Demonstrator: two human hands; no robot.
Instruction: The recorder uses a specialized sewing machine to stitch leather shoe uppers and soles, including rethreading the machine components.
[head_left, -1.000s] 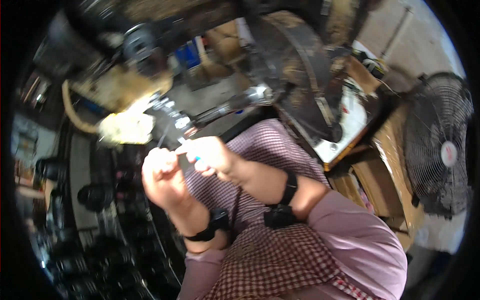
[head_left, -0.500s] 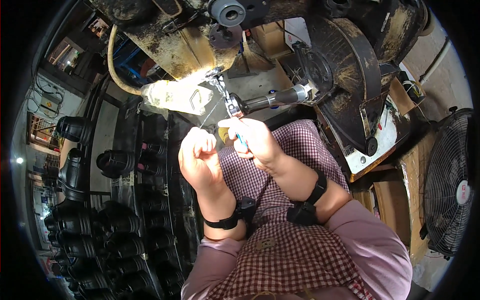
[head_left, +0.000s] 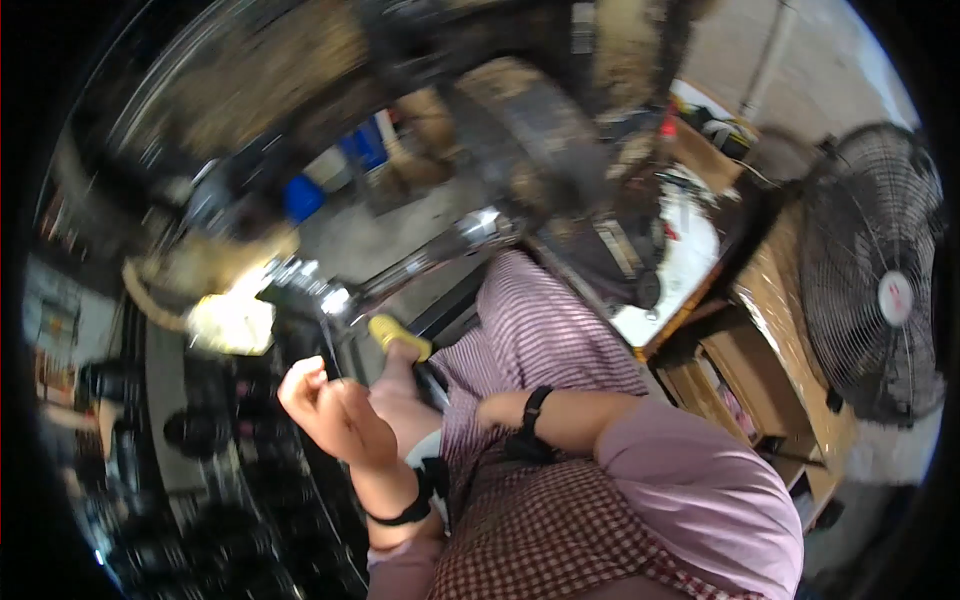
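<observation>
My left hand (head_left: 340,415) is raised before the machine, palm toward me, with its fingers curled in. Whether anything thin is pinched in them is too blurred to make out. My right hand (head_left: 492,412) lies low at my lap, against the checkered apron (head_left: 560,300); its fingers are hidden in the cloth. Ahead of the left hand is the machine's metal arm (head_left: 405,272), with a shiny tip at its left end. A glowing lamp (head_left: 235,322), apparently wrapped in clear plastic, shines beside that tip. No blue tool shows in either hand.
Black boots (head_left: 195,430) stand on racks at the left. A big fan (head_left: 870,290) is at the right, beside cardboard boxes (head_left: 770,375) and a white-topped table (head_left: 690,245). The dark machine body (head_left: 540,130) spans the far side. A yellow shoe (head_left: 397,335) is below.
My hands have parted: the right one, which held a small blue tool, has dropped to the apron. The left has come away from the machine's tip. The whole view has swung and blurred.
</observation>
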